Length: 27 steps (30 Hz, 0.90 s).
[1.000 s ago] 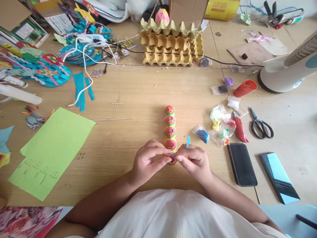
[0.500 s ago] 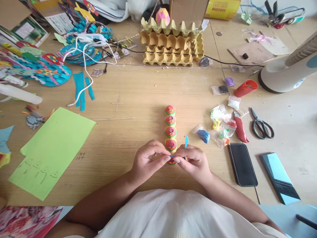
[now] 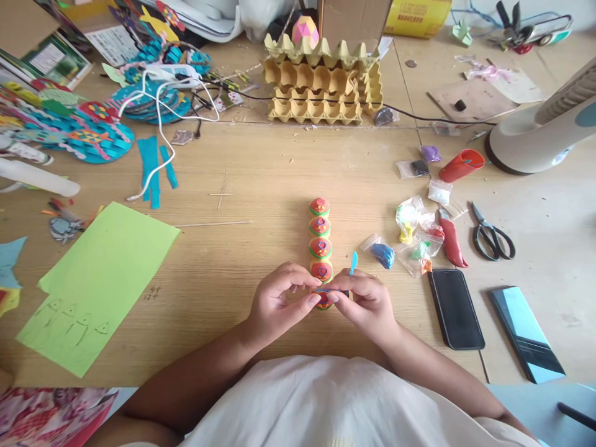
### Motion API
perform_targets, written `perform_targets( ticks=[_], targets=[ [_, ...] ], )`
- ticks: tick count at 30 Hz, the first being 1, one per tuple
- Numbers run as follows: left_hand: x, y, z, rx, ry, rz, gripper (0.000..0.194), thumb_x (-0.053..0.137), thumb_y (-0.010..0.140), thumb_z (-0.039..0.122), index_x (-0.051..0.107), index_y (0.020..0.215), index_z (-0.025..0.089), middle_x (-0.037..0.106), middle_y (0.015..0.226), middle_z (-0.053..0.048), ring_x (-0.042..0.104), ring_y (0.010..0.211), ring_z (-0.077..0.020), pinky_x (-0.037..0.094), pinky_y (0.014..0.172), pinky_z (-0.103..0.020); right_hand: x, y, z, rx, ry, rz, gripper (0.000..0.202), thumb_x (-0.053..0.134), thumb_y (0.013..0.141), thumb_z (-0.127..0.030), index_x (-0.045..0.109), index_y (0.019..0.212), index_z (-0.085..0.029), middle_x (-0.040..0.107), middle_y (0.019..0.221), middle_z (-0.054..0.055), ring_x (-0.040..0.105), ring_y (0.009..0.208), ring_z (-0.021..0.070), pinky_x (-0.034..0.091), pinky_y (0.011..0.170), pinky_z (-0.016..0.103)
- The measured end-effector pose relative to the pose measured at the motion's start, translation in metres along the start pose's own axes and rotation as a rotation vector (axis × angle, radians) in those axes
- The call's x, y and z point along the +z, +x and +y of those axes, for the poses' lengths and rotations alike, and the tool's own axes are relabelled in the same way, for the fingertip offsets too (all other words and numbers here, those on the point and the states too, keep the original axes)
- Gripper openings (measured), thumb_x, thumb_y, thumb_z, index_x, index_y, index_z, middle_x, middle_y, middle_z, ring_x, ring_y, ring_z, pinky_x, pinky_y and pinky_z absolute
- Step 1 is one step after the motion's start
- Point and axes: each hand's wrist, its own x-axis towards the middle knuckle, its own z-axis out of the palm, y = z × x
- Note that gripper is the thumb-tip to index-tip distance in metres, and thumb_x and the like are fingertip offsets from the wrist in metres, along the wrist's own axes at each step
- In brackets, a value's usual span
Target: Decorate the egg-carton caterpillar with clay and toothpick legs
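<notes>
A row of red domes with green rims (image 3: 320, 249) runs up the middle of the table, decorated with blue loops and yellow marks. Over the nearest dome, my right hand (image 3: 365, 304) pinches a thin blue strip (image 3: 322, 290) between thumb and forefinger. A small light-blue plastic tool (image 3: 354, 263) sticks up from behind the fingers of that hand. My left hand (image 3: 284, 301) is at the left end of the strip, its thumb and forefinger slightly apart. Both hands partly cover the nearest dome.
Bags of coloured clay (image 3: 383, 254), a red cutter (image 3: 452, 241), black scissors (image 3: 493, 239) and two phones (image 3: 457, 310) lie right. Green paper (image 3: 109, 267) is left. Egg cartons (image 3: 316, 108), a white cable (image 3: 161, 124) and a red cup (image 3: 460, 166) stand or lie farther back.
My left thumb and forefinger have parted a little at the strip. The light-blue tool has shifted slightly up and to the right with my right hand.
</notes>
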Motion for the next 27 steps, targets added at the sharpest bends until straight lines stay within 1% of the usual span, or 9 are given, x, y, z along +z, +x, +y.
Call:
perform_targets(
  ticks=[4,7,9,13,17,22,27],
  targets=[
    [0.0,0.003,0.002,0.042,0.062,0.021,0.012,0.073,0.089,0.024,0.071,0.1,0.021,0.071,0.089,-0.006,0.062,0.079,-0.0169,0.05,0.068,-0.029,0.0,0.0,0.0,0.004,-0.015,0.025,0.01,0.071,0.094,-0.027,0.079,0.092,-0.021,0.078,0.074,0.005,0.068,0.062,0.0147,0.053,0.057,0.027],
    [-0.001,0.006,0.006,0.124,0.138,0.028,0.012,0.074,0.088,0.02,0.072,0.1,0.021,0.072,0.087,-0.005,0.064,0.081,-0.0175,0.052,0.073,-0.031,0.0,0.0,-0.001,0.004,-0.01,0.014,0.011,0.07,0.094,-0.028,0.079,0.093,-0.02,0.078,0.075,0.005,0.069,0.062,0.0149,0.053,0.056,0.026],
    [-0.001,0.007,0.008,0.156,0.168,0.031,0.011,0.074,0.088,0.018,0.072,0.098,0.021,0.072,0.085,-0.004,0.065,0.08,-0.0176,0.053,0.076,-0.032,0.0,0.0,-0.001,-0.002,-0.018,0.011,0.011,0.071,0.094,-0.027,0.079,0.093,-0.021,0.079,0.077,0.005,0.069,0.062,0.0149,0.053,0.056,0.026],
    [-0.001,0.009,0.009,0.164,0.193,0.035,0.008,0.072,0.089,0.016,0.071,0.095,0.022,0.072,0.083,-0.003,0.065,0.078,-0.0171,0.054,0.076,-0.033,-0.001,0.0,-0.002,-0.01,-0.025,0.013,0.009,0.071,0.094,-0.026,0.079,0.093,-0.021,0.079,0.077,0.005,0.069,0.062,0.0146,0.053,0.057,0.026],
    [-0.001,0.01,0.01,0.159,0.225,0.04,0.004,0.07,0.091,0.018,0.071,0.091,0.022,0.073,0.081,-0.003,0.066,0.077,-0.0171,0.054,0.075,-0.032,-0.001,0.0,-0.002,0.009,-0.027,0.004,0.011,0.071,0.094,-0.028,0.079,0.093,-0.021,0.079,0.077,0.005,0.069,0.062,0.0149,0.053,0.057,0.026],
    [-0.002,0.01,0.012,0.161,0.26,0.032,0.006,0.068,0.092,0.018,0.071,0.088,0.021,0.073,0.079,-0.002,0.065,0.076,-0.017,0.052,0.074,-0.032,-0.001,0.0,-0.001,0.012,-0.019,-0.004,0.01,0.071,0.094,-0.028,0.079,0.093,-0.021,0.079,0.078,0.005,0.07,0.063,0.0153,0.054,0.057,0.027],
    [-0.002,0.01,0.013,0.189,0.289,0.017,0.007,0.067,0.092,0.015,0.069,0.088,0.021,0.072,0.079,-0.002,0.064,0.076,-0.0163,0.052,0.074,-0.032,-0.001,0.0,-0.002,0.021,-0.009,-0.02,0.014,0.07,0.095,-0.031,0.079,0.091,-0.021,0.078,0.075,0.006,0.069,0.061,0.0156,0.054,0.057,0.027]
  ],
)
